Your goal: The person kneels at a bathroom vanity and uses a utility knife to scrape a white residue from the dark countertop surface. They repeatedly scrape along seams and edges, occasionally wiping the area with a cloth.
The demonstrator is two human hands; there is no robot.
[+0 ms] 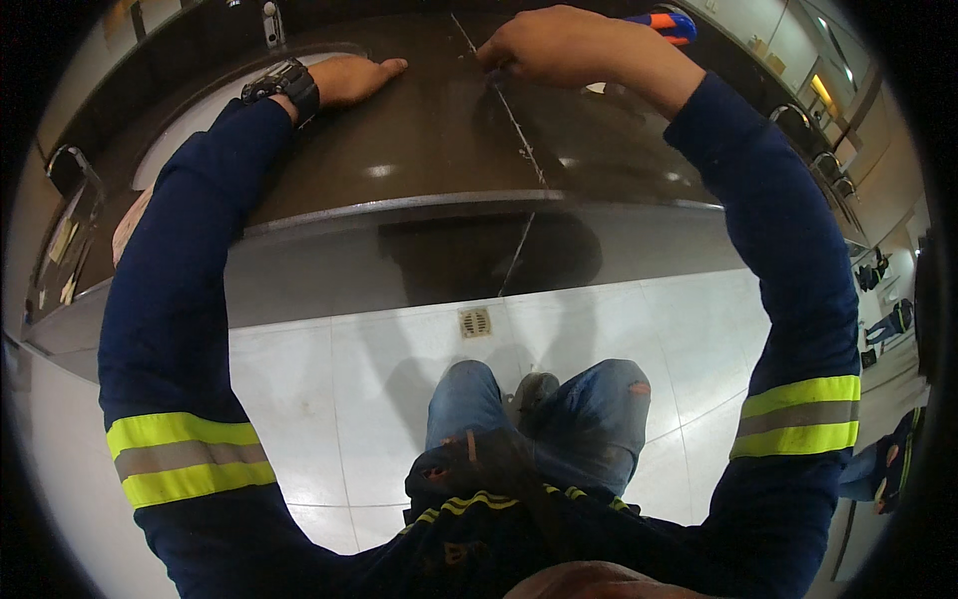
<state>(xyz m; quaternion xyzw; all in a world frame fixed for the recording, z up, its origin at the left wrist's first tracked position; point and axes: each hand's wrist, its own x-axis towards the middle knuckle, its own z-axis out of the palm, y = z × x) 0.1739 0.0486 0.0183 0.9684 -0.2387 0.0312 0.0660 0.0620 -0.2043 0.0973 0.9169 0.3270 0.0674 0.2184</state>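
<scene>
My left hand [349, 80], with a black watch [287, 84] on its wrist, lies open on the dark polished countertop [419, 150] beside a basin rim. One digit points right, and its other fingers are partly hidden. My right hand [559, 48] is closed low over a pale, ragged seam [521, 135] that runs across the countertop toward me. A small dark tip shows under its fingers at the seam; what it belongs to is hidden. A blue and orange thing [671, 24] shows beyond my right wrist, and I cannot tell whether it touches my hand.
A pale basin [185, 140] is set into the counter on the left, with a chrome tap [271, 24] behind it. Below the counter's front edge lies a white tiled floor with a square drain [475, 321]. Another person [888, 324] is far right.
</scene>
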